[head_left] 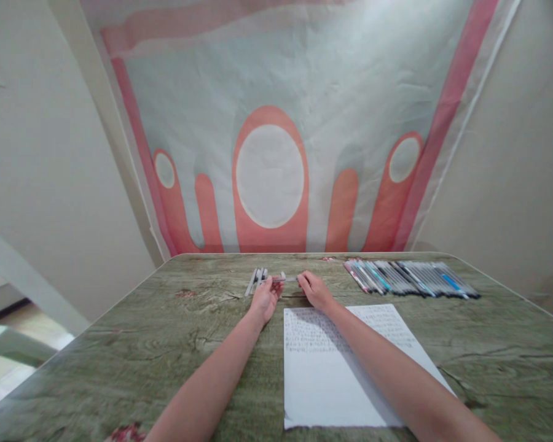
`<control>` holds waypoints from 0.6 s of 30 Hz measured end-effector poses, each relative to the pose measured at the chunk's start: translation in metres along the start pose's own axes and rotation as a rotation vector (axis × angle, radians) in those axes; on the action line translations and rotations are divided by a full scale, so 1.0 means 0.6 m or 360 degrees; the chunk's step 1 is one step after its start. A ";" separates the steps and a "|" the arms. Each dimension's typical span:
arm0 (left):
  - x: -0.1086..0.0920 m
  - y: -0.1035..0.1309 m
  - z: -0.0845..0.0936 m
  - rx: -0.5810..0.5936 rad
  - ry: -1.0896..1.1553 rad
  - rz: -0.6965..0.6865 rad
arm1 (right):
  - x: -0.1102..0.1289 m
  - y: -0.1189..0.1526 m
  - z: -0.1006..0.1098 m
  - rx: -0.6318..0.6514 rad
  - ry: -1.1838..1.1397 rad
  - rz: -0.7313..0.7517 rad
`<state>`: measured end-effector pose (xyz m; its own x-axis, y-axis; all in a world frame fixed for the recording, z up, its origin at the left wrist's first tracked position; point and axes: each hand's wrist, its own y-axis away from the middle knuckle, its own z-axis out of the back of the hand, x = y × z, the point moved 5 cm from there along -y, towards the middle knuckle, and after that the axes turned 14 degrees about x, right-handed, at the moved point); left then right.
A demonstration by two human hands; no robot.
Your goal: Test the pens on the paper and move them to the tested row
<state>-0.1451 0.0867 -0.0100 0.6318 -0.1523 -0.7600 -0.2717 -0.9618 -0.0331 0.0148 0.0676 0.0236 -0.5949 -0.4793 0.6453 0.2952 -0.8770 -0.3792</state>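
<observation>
A thin greyish pen (289, 280) lies level between my two hands, above the far half of the table. My left hand (266, 299) is closed on its left end, palm turned partly upward. At its other end, the fingertips of my right hand (315, 291) pinch the pen; whether they hold a cap or the tip is too small to tell. Just left of and behind my left hand are several pale pens or pen parts (251, 282), partly hidden by the fingers. Under my right forearm is a white sheet of paper (336, 393) with handwriting on its upper part.
A long row of pens (410, 279) lies side by side at the back right of the wood-patterned table (142, 344). Behind the table's far edge hangs a grey and coral printed cloth (373, 80). Plain walls stand on both sides.
</observation>
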 end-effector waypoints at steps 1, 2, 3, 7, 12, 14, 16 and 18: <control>-0.001 0.000 0.000 -0.0001 -0.0004 -0.0005 | 0.001 0.001 0.001 -0.0011 0.0007 0.0002; -0.001 0.000 0.000 0.0002 -0.0011 -0.0007 | 0.002 0.001 0.001 -0.0016 0.0018 0.0006; -0.001 0.000 0.000 0.0009 -0.0017 -0.0005 | 0.003 0.001 0.001 -0.0016 0.0029 0.0005; 0.001 0.000 -0.002 0.0040 -0.0012 0.0016 | 0.002 0.001 -0.001 0.0045 0.0035 -0.0026; -0.001 0.001 -0.003 0.0029 0.0022 0.0007 | 0.008 0.003 0.004 -0.0005 -0.0006 -0.0029; -0.001 0.001 -0.002 0.0038 0.0018 0.0009 | 0.009 0.004 0.005 -0.0022 -0.0007 -0.0018; 0.000 0.001 -0.002 0.0056 0.0006 0.0021 | 0.009 0.003 0.005 -0.0006 -0.0008 -0.0010; 0.001 0.000 -0.002 0.0066 -0.0002 0.0028 | 0.006 0.002 0.003 0.0016 -0.0026 -0.0017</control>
<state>-0.1439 0.0860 -0.0098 0.6255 -0.1690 -0.7617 -0.3127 -0.9487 -0.0463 0.0143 0.0644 0.0268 -0.5858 -0.4705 0.6599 0.2967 -0.8822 -0.3656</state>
